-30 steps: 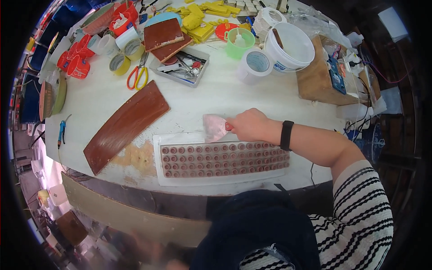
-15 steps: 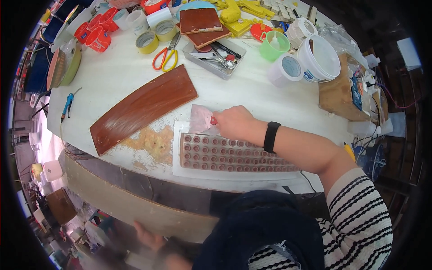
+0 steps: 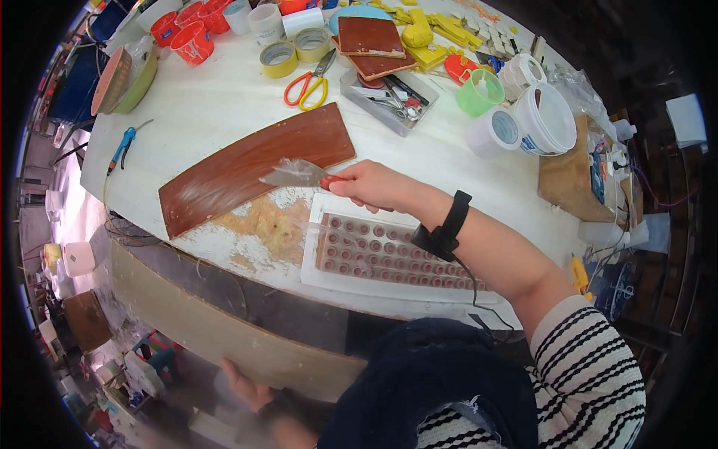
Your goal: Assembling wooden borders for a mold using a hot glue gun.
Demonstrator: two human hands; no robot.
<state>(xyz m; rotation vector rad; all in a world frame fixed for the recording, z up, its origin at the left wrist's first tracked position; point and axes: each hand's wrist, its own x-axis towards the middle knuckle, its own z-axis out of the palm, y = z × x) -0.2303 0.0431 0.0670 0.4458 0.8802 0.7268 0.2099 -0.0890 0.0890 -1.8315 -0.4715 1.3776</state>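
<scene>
My right hand (image 3: 372, 185) is closed round the red handle of a scraper (image 3: 295, 173). Its wide blade, whitish with residue, is over the lower right part of a curved reddish-brown board (image 3: 254, 161); whether it touches cannot be told. Beneath my right forearm lies a mold (image 3: 366, 251) with rows of small round brownish cavities, set on a white tray (image 3: 308, 268). My left hand (image 3: 247, 388) is low, beside the lower edge of a long beige plank (image 3: 224, 314) at the table front. Its fingers look apart, partly blurred, with nothing visible in them.
Red-and-yellow scissors (image 3: 310, 86), tape rolls (image 3: 279, 60) and a grey tool box (image 3: 404, 123) stand behind the board. White buckets (image 3: 544, 120) and a green cup (image 3: 482, 91) are at the right. A blue-handled tool (image 3: 122, 150) lies at the left.
My right hand has swung the scraper from beside the mold's upper left corner to over the brown board. The view has shifted slightly. My left hand stays near the plank.
</scene>
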